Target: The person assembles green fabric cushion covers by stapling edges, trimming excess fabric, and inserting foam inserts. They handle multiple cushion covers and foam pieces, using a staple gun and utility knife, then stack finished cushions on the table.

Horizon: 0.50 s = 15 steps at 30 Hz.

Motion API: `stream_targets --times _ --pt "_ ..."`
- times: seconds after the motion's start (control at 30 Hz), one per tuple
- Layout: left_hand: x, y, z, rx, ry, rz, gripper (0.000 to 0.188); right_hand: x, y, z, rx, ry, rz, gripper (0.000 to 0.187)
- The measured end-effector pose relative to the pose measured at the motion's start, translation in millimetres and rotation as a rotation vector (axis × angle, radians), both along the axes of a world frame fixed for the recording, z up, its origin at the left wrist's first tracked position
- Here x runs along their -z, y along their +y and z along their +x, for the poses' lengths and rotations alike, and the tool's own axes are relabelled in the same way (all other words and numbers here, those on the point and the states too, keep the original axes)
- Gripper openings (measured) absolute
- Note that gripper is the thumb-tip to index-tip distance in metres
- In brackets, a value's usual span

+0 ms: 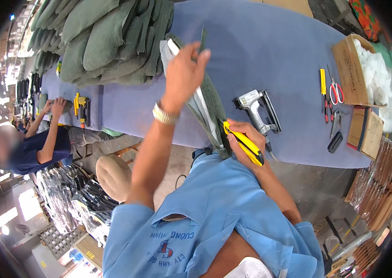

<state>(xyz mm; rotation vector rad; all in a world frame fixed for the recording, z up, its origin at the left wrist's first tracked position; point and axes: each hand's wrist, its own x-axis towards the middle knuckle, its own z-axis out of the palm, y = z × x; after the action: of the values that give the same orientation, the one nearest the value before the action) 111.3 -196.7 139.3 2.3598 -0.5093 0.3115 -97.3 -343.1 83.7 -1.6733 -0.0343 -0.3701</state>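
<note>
A long padded piece in dark green fabric (212, 95), its pale underside showing along one edge, stands on its side at the near edge of the blue-grey table. My right hand (253, 132) is closed around a yellow and black utility knife (247, 147), whose tip is at the near end of the padded piece. Over the far end is my left hand (184, 74), slightly smeared by motion, its fingers pinching a narrow dark green fabric strip (203, 37) that sticks up. A silver and black staple gun (256, 110) lies right of the padded piece, untouched.
Stacked green cushions (105, 44) fill the table's far left. At right lie red-handled scissors (335, 92), red-handled pliers (328, 111) and a cardboard box (349, 69) with white plastic. Another person (43, 146) works at left, near a yellow staple gun (82, 109). A beige round stool (114, 177) stands below.
</note>
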Motion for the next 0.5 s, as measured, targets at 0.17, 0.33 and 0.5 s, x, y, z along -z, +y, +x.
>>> stream_targets --times 0.17,0.33,0.5 --pt "20.7 10.4 -106.6 -0.187 0.239 -0.085 0.040 8.3 -8.0 0.6 0.015 -0.030 0.043 0.016" --pt "30.3 2.6 -129.4 -0.151 0.194 0.253 0.045 17.8 -16.5 -1.1 -0.032 -0.034 0.117 0.016" --pt "27.8 -6.7 -123.7 -0.143 0.088 0.287 0.042 22.7 -15.0 0.1 -0.035 -0.027 0.173 0.018"
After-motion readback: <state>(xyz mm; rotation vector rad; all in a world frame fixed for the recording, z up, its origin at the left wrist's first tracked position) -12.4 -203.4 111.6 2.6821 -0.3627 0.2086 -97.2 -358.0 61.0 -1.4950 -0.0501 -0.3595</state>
